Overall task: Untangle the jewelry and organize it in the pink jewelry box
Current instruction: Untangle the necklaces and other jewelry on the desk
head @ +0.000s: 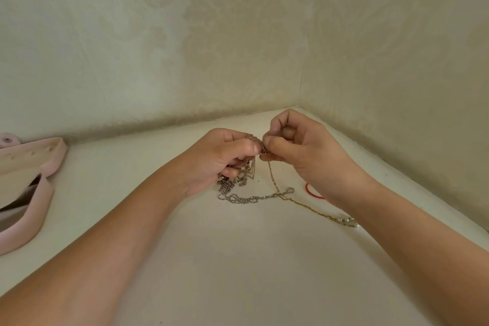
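Beyond bare forearms (pixel 119 233), left hand (pixel 225 159) and right hand (pixel 304 156) pinch limp, probably featherlight silver-and-gold metal chains (pixel 246 200) at the knot, seemingly the best hold.

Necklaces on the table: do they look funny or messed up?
Yes. The chains are snarled into one knot, pinched between the left hand and right hand, with loose loops trailing on the table. A red band lies apart from them.
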A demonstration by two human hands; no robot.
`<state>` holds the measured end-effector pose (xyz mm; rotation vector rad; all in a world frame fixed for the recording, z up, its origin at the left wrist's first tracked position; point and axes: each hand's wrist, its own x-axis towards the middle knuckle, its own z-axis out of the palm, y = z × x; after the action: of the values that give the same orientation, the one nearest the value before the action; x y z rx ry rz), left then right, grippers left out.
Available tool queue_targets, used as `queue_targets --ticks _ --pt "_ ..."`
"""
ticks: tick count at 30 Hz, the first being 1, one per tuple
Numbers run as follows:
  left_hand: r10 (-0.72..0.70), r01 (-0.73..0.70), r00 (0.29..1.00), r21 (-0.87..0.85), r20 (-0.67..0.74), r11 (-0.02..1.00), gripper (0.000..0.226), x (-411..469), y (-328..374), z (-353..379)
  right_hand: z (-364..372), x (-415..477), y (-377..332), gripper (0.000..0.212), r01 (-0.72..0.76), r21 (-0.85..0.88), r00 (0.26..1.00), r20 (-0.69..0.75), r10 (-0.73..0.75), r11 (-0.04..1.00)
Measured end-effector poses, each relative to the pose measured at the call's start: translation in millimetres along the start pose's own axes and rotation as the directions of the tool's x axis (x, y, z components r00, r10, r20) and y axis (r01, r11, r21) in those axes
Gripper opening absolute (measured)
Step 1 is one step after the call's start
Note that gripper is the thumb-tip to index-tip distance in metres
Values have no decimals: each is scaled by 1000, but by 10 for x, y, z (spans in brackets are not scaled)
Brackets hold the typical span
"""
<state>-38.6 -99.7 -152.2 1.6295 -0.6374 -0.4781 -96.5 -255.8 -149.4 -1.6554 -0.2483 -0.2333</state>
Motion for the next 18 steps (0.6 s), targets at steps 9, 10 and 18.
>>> queue_targets --ticks 9,10,18 --pt "31 -35 997 -65 -73 997 29 40 1 -43 -52 -14 13 11 -242 84 957 185 224 967" --pt "33 -38 997 -61 -75 997 28 41 -1 -43 -42 -24 8 10 -246 96 953 205 223 964" --pt "2 -13 995 -113 -99 993 23 33 16 -51 -55 -35 -137 4 -175 -72 985 -4 175 982"
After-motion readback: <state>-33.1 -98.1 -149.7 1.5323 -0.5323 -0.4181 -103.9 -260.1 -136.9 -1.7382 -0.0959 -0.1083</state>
